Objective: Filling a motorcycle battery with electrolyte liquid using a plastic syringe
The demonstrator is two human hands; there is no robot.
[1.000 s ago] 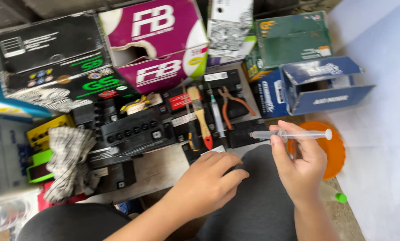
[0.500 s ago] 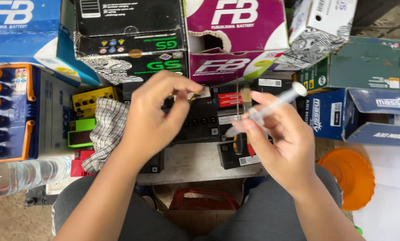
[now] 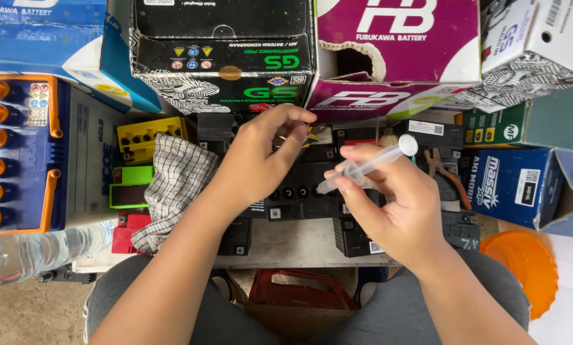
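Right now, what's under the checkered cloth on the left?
The checkered cloth drapes over small batteries: a yellow one and a green one stick out at its left, a red one below. What lies under its middle is covered.

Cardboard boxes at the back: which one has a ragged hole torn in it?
The magenta and white box, right of the black and green box. Its white side is ripped open just above the left hand; the other boxes show no such hole.

- Black carton [image 3: 222, 54] — top centre, green and white markings.
- Magenta-and-white carton [image 3: 398, 51] — just right, torn hole.
- Blue carton [image 3: 523, 185] — right edge.
- Green carton [image 3: 523, 121] — above it.
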